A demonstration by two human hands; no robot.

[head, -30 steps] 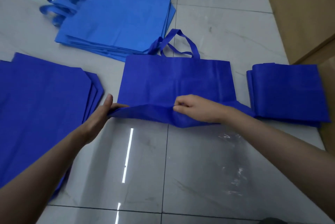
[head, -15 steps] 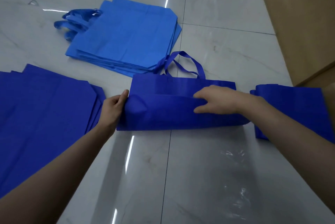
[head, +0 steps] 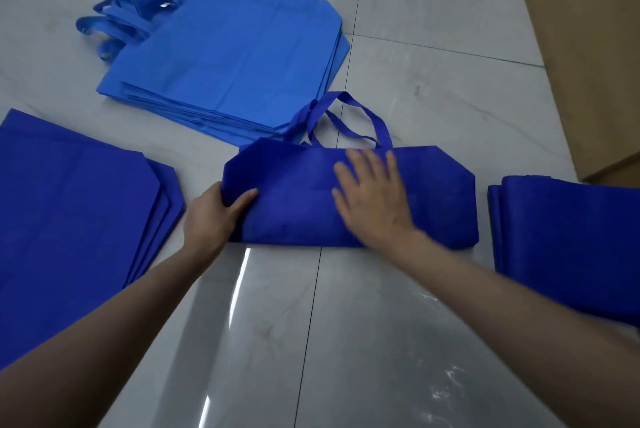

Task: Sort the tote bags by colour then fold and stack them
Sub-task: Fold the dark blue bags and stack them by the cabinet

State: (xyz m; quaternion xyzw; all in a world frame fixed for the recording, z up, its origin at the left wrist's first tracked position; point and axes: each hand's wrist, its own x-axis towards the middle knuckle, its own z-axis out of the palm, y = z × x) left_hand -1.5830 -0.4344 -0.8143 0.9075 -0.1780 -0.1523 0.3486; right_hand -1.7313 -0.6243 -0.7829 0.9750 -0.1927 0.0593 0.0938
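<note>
Left hand point(head: 216, 211) pinches the dark tote point(head: 436, 199) end to anchor it; right hand point(head: 372, 199) lies flat, fingers spread (likely setting the crease).

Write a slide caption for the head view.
Left hand grips the half-folded dark blue bag while right hand presses it flat.

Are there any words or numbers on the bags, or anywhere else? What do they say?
None: no word, number, label or sign can be read anywhere in the picture.
Middle dark blue tote bag: plain fabric, no print.
Light blue tote bag stack: plain, no print.
Flat dark blue stack: plain, no print.
Folded dark blue stack: plain, no print.
Brown surface on the right: no writing shows.
</note>
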